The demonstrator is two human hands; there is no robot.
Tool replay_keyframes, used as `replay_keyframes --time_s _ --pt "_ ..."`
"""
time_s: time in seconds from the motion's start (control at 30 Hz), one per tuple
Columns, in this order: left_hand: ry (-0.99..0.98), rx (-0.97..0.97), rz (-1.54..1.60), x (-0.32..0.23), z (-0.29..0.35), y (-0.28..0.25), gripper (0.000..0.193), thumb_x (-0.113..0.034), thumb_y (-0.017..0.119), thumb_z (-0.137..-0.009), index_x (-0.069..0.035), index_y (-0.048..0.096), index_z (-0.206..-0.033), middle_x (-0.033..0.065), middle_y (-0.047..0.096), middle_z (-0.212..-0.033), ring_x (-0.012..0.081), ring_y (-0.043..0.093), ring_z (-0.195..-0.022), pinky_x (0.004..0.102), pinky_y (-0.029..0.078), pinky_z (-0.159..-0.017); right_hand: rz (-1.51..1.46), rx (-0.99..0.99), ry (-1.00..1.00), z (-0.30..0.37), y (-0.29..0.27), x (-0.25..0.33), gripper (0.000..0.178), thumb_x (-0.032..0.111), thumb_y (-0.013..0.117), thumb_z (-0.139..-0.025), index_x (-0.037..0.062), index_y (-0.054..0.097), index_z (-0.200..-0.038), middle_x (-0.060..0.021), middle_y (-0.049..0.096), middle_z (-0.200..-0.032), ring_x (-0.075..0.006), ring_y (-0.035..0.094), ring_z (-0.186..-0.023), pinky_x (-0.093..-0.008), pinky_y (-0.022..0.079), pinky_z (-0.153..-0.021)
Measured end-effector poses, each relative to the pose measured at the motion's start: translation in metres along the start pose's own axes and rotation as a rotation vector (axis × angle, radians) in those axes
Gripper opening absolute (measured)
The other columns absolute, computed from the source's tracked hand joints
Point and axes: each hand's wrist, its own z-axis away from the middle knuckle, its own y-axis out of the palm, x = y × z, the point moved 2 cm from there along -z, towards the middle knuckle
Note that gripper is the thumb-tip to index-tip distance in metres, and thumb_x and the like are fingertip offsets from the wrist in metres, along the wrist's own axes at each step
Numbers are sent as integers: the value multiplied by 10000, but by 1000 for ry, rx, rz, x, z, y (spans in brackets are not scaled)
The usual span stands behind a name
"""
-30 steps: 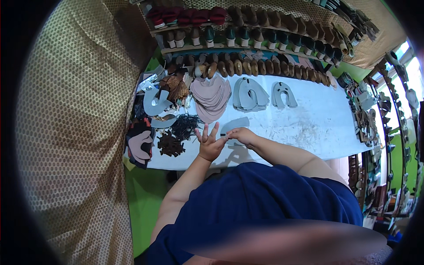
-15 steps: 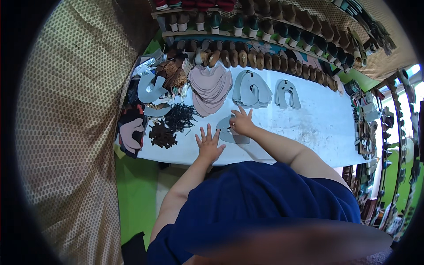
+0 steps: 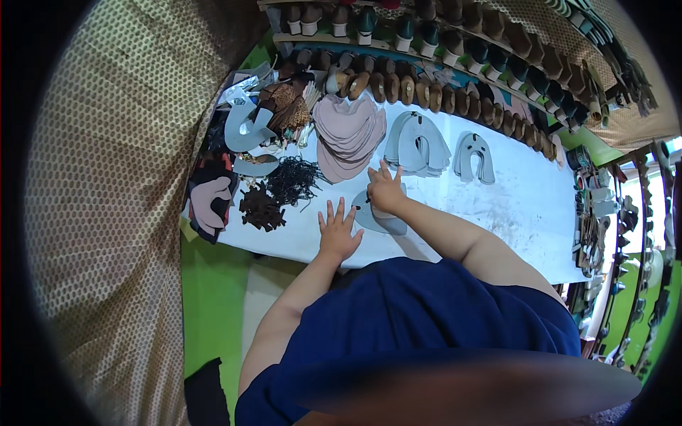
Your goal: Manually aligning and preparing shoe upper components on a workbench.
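Observation:
A flat grey shoe-upper piece lies on the white table in front of me. My left hand rests at its left edge, palm down, fingers spread and holding nothing. Across the piece's upper part lies my right hand, its fingers apart and partly stretched out; whatever is under its palm is hidden. Beyond it are a stack of grey arched pieces and a smaller stack of grey arches. Pink cut pieces are fanned in a pile to their left.
Black thin straps and short dark brown strips sit heaped at the left, near loose grey pieces and a pink piece. Shoe lasts line the table's back edge, below shelves of heeled shoes. A patterned curtain hangs left.
My right hand has settled lower over the grey piece, its fingers less curled. The left hand stays spread in nearly the same spot. The whole view has tilted slightly.

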Motion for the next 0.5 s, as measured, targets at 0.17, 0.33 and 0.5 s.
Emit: replay_keyframes --time_s 0.17,0.33,0.5 --pt "2 -4 11 0 0 1 712 -455 594 -878 -159 405 -1498 174 174 -1621 434 57 -1495 624 31 -1163 36 -164 -56 9 18 -1 229 215 686 -792 93 733 -980 -121 422 -1496 -401 184 -1482 -801 91 -1060" --pt "6 -1 9 0 -2 1 712 -446 599 -876 -159 404 -1497 174 193 -1616 435 71 -1493 624 39 -1162 41 -378 -161 18 25 -2 238 206 683 -793 125 688 -1017 -83 460 -1462 -324 284 -1451 -749 140 -1096" --pt "12 2 -1 0 -3 2 714 -440 607 -872 -159 402 -1496 172 201 -1613 432 73 -1493 625 43 -1161 30 -390 -261 37 32 -15 235 234 659 -826 170 670 -1052 -71 466 -1454 -293 340 -1422 -728 151 -1104"
